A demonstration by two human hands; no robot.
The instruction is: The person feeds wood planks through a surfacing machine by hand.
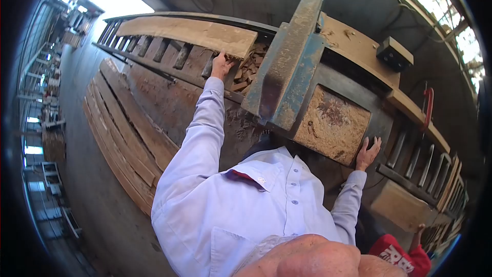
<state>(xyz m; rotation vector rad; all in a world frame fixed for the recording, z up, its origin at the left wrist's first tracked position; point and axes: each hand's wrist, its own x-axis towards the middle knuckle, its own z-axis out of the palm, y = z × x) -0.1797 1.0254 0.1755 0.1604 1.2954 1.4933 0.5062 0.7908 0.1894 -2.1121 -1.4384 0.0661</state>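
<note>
My left hand (221, 65) grips the near edge of a long, rough-edged wooden board (189, 30), close to its end, with some fingers partly hidden under it. The board lies along a roller conveyor (144, 47) and stops short of the machine. My right hand (368, 154) rests with fingers spread at the side edge of the dark metal machine table (382, 115), holding nothing. Sawdust covers a square panel (333, 123) in that table. Between my hands stands a dusty blue machine column (289, 56), probably part of a large saw.
Several long planks (123, 123) lie on the floor at left. Wood offcuts (251, 69) fill the gap beside the machine. A red clamp (428, 107), a control box (394, 55) and outfeed rollers (417, 161) are at right. A person in a red shirt (400, 255) is at lower right.
</note>
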